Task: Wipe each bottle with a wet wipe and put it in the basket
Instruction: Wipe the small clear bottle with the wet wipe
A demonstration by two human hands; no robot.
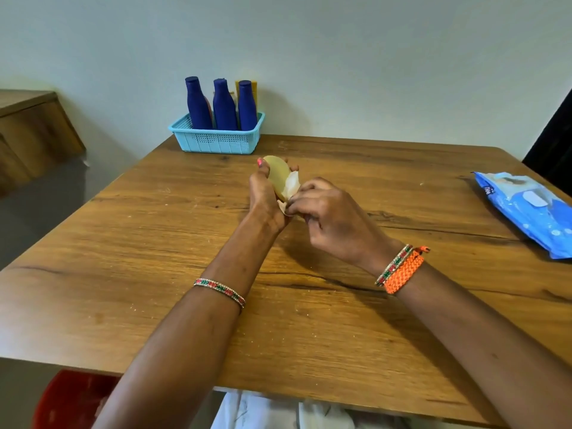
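My left hand (266, 196) grips a small yellow bottle (277, 174) above the middle of the wooden table (154, 274). My right hand (328, 212) pinches a white wet wipe (291, 185) against the bottle's lower side. At the table's far edge stands a light blue basket (216, 140). Three dark blue bottles (223, 106) stand upright in it, with a yellow bottle (254, 89) partly hidden behind them.
A blue pack of wet wipes (532, 212) lies at the table's right edge. A wooden cabinet (31, 128) stands to the left, apart from the table. Something red (71, 397) sits below the table's near left edge.
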